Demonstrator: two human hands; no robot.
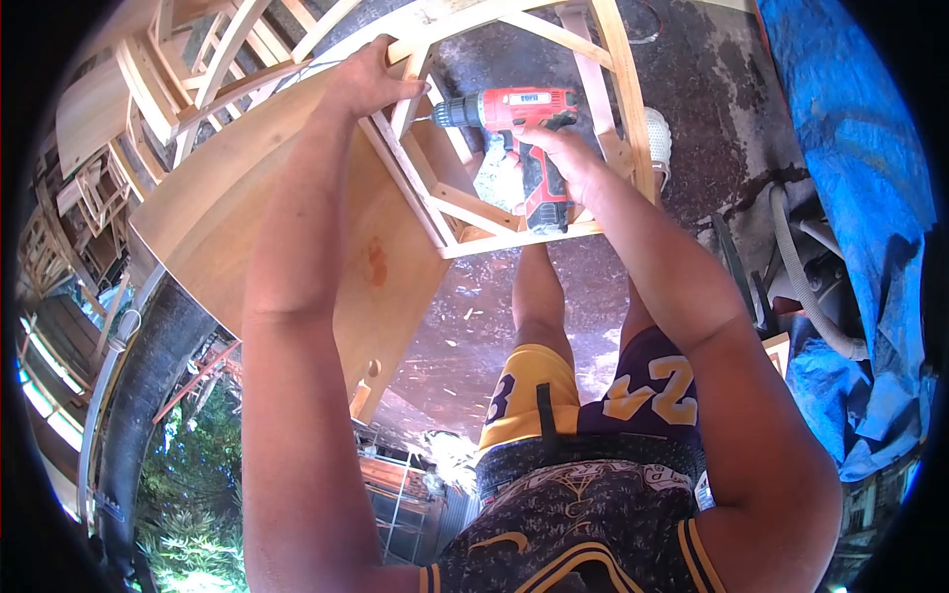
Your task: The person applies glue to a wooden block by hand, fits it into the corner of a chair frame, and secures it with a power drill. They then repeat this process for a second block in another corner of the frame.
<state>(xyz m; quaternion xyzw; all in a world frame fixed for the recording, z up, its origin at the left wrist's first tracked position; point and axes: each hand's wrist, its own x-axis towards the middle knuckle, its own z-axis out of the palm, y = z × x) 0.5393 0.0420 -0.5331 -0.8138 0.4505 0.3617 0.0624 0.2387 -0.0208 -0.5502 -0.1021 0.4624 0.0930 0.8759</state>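
My right hand [560, 156] is wrapped round the handle of a red and black cordless drill [524, 107]. The drill lies level, its chuck to the left and a thin bit reaching the inner side of a wooden frame [619, 59]. Beside that bit, my left hand [371, 81] grips the frame's upper left corner, fingers over the rail and thumb stretched toward the chuck. Diagonal braces cross the frame's corners. Against its left side stands a broad plywood panel [287, 212] with a small oval hole near its lower end.
More bare wooden frames [148, 89] are stacked at the upper left. A blue tarp [850, 128] hangs along the right, with a grey hose [791, 257] beside it. The dark floor [455, 306] is stained and carries light scraps. Greenery shows at lower left.
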